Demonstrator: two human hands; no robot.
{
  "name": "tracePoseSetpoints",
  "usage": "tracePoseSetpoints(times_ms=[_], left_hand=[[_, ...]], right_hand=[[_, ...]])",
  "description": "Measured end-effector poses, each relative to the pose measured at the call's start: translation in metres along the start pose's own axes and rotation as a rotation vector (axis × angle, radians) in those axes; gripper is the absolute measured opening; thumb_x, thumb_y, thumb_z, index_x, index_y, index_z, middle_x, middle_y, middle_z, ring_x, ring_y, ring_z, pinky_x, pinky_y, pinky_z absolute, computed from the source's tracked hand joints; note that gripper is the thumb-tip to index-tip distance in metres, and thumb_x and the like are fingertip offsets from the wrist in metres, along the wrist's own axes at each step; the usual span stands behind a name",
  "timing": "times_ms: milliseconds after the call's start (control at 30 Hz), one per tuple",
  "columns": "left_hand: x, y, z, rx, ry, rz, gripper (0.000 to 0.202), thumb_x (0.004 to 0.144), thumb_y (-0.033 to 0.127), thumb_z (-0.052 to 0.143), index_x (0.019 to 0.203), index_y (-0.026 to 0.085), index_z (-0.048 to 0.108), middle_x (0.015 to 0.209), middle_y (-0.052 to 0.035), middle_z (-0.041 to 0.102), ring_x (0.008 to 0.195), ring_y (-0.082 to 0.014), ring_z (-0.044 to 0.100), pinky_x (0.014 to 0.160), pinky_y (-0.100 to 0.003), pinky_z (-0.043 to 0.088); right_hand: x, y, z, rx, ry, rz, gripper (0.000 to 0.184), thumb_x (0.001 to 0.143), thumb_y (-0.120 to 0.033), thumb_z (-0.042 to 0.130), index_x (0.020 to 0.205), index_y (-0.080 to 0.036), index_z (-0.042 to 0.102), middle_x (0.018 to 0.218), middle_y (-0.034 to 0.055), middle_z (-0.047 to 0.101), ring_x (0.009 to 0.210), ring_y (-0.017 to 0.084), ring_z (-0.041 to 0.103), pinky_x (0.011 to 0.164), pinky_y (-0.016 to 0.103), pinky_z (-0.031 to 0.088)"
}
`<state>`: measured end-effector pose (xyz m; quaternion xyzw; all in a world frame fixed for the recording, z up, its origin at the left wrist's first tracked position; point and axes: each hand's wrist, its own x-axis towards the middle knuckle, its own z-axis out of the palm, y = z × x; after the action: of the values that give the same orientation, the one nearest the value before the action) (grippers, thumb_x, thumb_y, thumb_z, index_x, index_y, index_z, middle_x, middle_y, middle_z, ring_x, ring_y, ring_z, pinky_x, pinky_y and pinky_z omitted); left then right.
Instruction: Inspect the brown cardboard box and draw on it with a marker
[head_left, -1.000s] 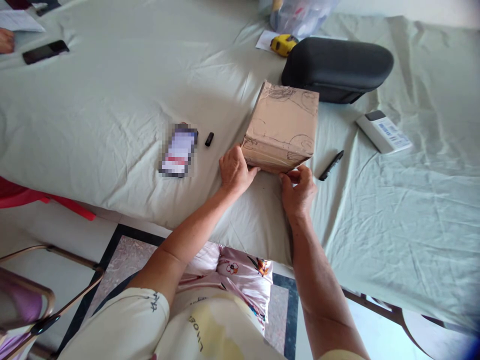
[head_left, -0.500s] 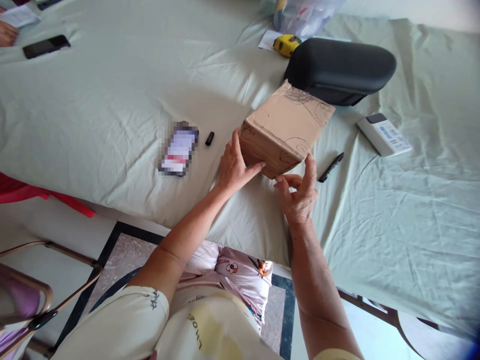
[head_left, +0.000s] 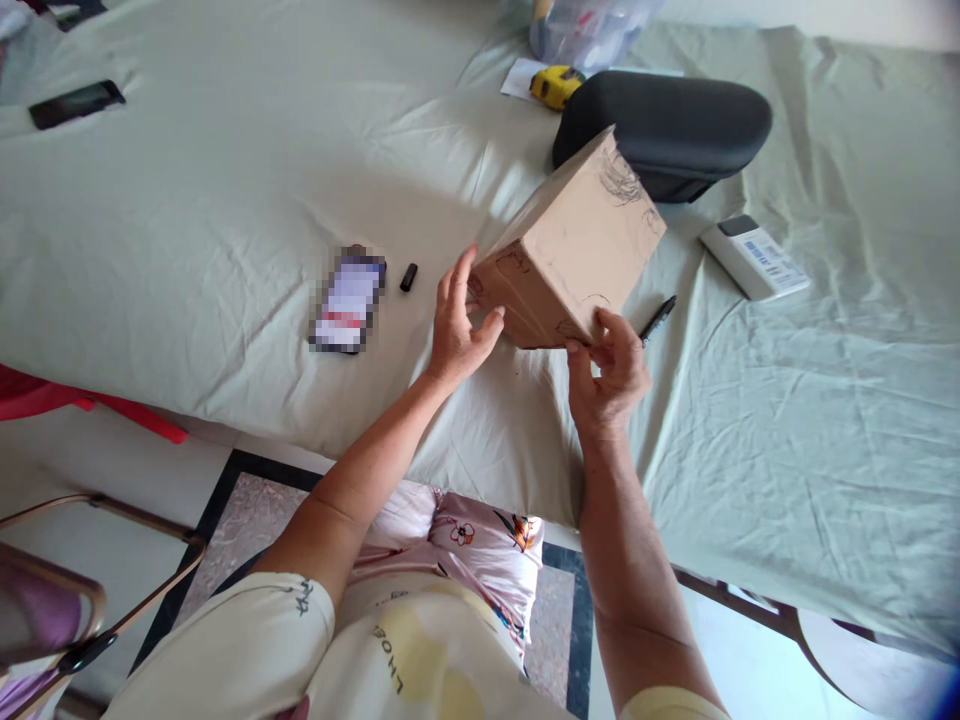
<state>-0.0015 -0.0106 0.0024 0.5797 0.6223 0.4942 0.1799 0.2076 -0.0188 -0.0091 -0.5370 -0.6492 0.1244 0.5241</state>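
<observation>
A brown cardboard box (head_left: 577, 245) with pen scribbles on its faces is tilted up on its near edge above the pale green sheet (head_left: 225, 200). My left hand (head_left: 456, 325) presses against the box's left side with the fingers spread. My right hand (head_left: 611, 365) grips the box's near bottom corner from below. Between both hands the box is lifted at an angle. A black pen (head_left: 658, 319) lies on the sheet just right of my right hand.
A phone (head_left: 346, 302) and a small black cap (head_left: 408, 277) lie left of the box. Behind it are a black case (head_left: 675, 120), a yellow tape measure (head_left: 553, 86) and a plastic bag (head_left: 592, 30). A white device (head_left: 754, 257) lies right; another phone (head_left: 75, 102) lies far left.
The box has gone from lying flat on the sheet to tilted up on edge, turned in both hands. The other person's hand at far left has left the view.
</observation>
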Motion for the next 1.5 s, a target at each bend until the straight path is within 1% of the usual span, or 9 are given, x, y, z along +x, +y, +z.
tracePoseSetpoints(times_ms=[133, 333, 500, 567, 700, 1000, 1200, 1400, 1500], left_hand=[[0.005, -0.002, 0.004, -0.167, 0.02, -0.043, 0.087, 0.103, 0.03, 0.066, 0.171, 0.039, 0.012, 0.16, -0.0143, 0.054, 0.139, -0.0261, 0.067, 0.107, -0.046, 0.062], [-0.007, 0.004, 0.015, -0.358, -0.224, -0.052, 0.083, 0.101, 0.031, 0.07, 0.169, 0.035, 0.022, 0.154, -0.0119, 0.063, 0.13, -0.0239, 0.073, 0.098, -0.038, 0.068], [-0.015, 0.016, 0.012, -0.18, -0.171, 0.054, 0.104, 0.09, 0.031, 0.085, 0.169, 0.035, 0.018, 0.175, -0.0135, 0.039, 0.162, -0.0273, 0.045, 0.123, -0.048, 0.056], [-0.014, 0.018, 0.01, -0.075, -0.14, 0.07, 0.113, 0.084, 0.031, 0.091, 0.169, 0.034, 0.016, 0.176, -0.0149, 0.037, 0.168, -0.0291, 0.034, 0.13, -0.053, 0.047], [-0.013, 0.017, 0.009, 0.005, -0.116, 0.07, 0.12, 0.081, 0.034, 0.095, 0.169, 0.034, 0.013, 0.174, -0.0174, 0.039, 0.168, -0.0316, 0.033, 0.131, -0.055, 0.044], [-0.009, 0.005, 0.012, -0.177, -0.149, 0.102, 0.108, 0.093, 0.026, 0.083, 0.168, 0.041, 0.007, 0.173, -0.0116, 0.042, 0.158, -0.0241, 0.051, 0.12, -0.047, 0.056], [-0.009, 0.007, 0.013, -0.213, -0.105, 0.077, 0.096, 0.092, 0.023, 0.083, 0.162, 0.04, 0.019, 0.152, -0.0089, 0.06, 0.135, -0.0222, 0.069, 0.107, -0.042, 0.062], [-0.005, 0.004, 0.005, -0.287, -0.081, 0.097, 0.064, 0.105, 0.032, 0.066, 0.158, 0.038, 0.031, 0.153, -0.0083, 0.061, 0.139, -0.0218, 0.067, 0.106, -0.039, 0.061], [-0.001, 0.001, 0.002, -0.265, -0.052, 0.052, 0.048, 0.111, 0.04, 0.052, 0.157, 0.036, 0.04, 0.151, -0.0088, 0.064, 0.142, -0.0226, 0.065, 0.113, -0.043, 0.058]], right_hand=[[-0.002, 0.001, 0.006, 0.187, 0.011, 0.034, 0.051, 0.092, -0.063, 0.07, 0.129, -0.027, 0.062, 0.1, 0.0041, 0.071, 0.083, 0.019, 0.074, 0.079, 0.042, 0.069], [-0.001, -0.004, 0.013, 0.385, 0.082, 0.083, 0.052, 0.091, -0.07, 0.07, 0.12, -0.03, 0.054, 0.09, -0.002, 0.069, 0.072, 0.018, 0.073, 0.064, 0.037, 0.067], [-0.003, -0.01, 0.015, 0.44, 0.037, 0.071, 0.052, 0.092, -0.073, 0.068, 0.116, -0.031, 0.05, 0.087, -0.0029, 0.072, 0.071, 0.018, 0.076, 0.062, 0.036, 0.066], [-0.004, -0.011, 0.016, 0.424, 0.013, 0.082, 0.053, 0.092, -0.076, 0.065, 0.115, -0.031, 0.05, 0.085, -0.0033, 0.072, 0.069, 0.018, 0.076, 0.061, 0.035, 0.065], [-0.006, -0.013, 0.017, 0.41, -0.012, 0.108, 0.055, 0.092, -0.079, 0.063, 0.111, -0.03, 0.049, 0.085, -0.0035, 0.073, 0.064, 0.017, 0.075, 0.058, 0.033, 0.062], [-0.006, -0.021, 0.012, 0.432, -0.064, 0.132, 0.054, 0.092, -0.079, 0.061, 0.108, -0.03, 0.046, 0.075, -0.0045, 0.074, 0.058, 0.017, 0.073, 0.052, 0.028, 0.052], [-0.005, -0.02, 0.013, 0.427, -0.034, 0.115, 0.056, 0.087, -0.08, 0.067, 0.102, -0.03, 0.048, 0.072, -0.0064, 0.07, 0.052, 0.014, 0.065, 0.05, 0.027, 0.049], [-0.006, -0.014, 0.013, 0.343, -0.063, 0.059, 0.048, 0.088, -0.07, 0.074, 0.094, -0.027, 0.055, 0.075, -0.0066, 0.06, 0.056, 0.01, 0.06, 0.054, 0.026, 0.051], [-0.003, -0.012, 0.011, 0.242, -0.055, 0.009, 0.042, 0.088, -0.062, 0.078, 0.092, -0.025, 0.061, 0.09, -0.0009, 0.065, 0.077, 0.014, 0.067, 0.062, 0.027, 0.055]])
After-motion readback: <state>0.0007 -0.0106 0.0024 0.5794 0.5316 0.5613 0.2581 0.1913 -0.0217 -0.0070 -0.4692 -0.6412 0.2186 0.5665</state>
